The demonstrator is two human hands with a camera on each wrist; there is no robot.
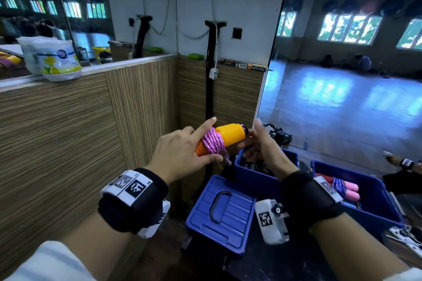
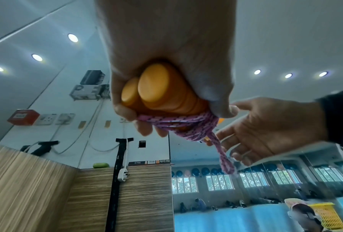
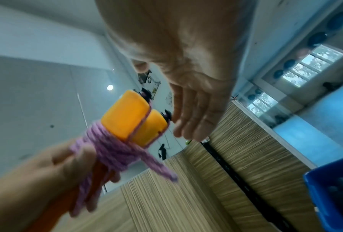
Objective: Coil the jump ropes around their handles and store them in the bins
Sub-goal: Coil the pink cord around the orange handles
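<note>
1. Head view: two orange handles (image 1: pixel 229 136) side by side, pink rope (image 1: pixel 214 141) coiled round their middle, held in the air above the near-left edge of the far blue bin (image 1: pixel 294 157).
2. Short rope tail (image 2: pixel 224 158) hangs loose below the coil.
3. Left hand (image 1: pixel 182 155) grips the handles' left end and the coil; fingers and thumb curled round them, index finger sticks out straight.
4. Right hand (image 1: pixel 258 141) just right of the handles' right end, fingers straight and spread, holding nothing; right wrist view puts the fingertips (image 3: pixel 178 124) by the black knot on the handle end, contact cannot tell.
5. Far blue bin has dark items inside, too unclear to name.
6. Right blue bin (image 1: pixel 374 198) holds a coiled rope with pink handles (image 1: pixel 347 190).
7. Blue lid (image 1: pixel 219 214) with a black handle lies near, left of the bins.
8. Wood-grain panel wall (image 1: pixel 68 125) at left, white plastic bag (image 1: pixel 51 58) on its ledge, mirror at right.
</note>
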